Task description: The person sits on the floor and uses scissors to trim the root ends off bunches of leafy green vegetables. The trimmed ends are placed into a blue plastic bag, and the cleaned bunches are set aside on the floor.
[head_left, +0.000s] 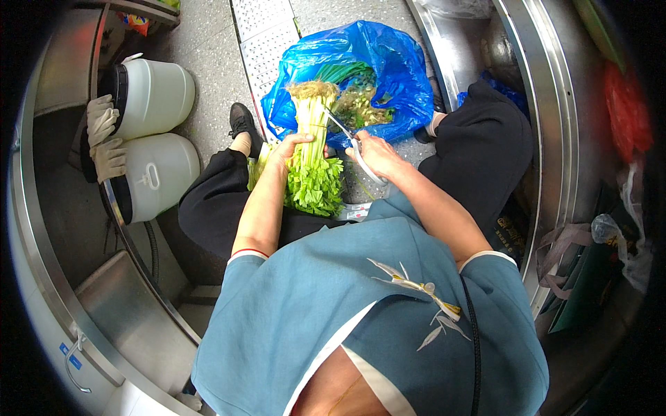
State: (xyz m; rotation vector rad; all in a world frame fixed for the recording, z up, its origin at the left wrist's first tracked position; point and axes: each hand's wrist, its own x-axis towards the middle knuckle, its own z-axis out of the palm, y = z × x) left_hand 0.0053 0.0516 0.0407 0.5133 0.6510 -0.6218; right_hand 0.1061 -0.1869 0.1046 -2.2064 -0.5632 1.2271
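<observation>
My left hand (293,147) is wrapped around a bundle of leafy celery (311,117), its roots pointing away from me and its green leaves hanging near my lap. A band circles the stalks. My right hand (375,153) holds scissors with pale handles (367,167). Their blades reach the stalks just below the roots; whether they touch is hard to tell. Beneath and beyond the bundle lies an open blue plastic bag (400,57). Cut root ends (359,106) and dark green stalks (346,73) show inside it.
Two white plastic drums (161,96) stand at left, with work gloves (108,156) draped by them. A perforated drain cover (265,41) crosses the speckled floor (208,52). Steel shelving (551,104) runs along the right, and a steel sink (135,317) is at lower left.
</observation>
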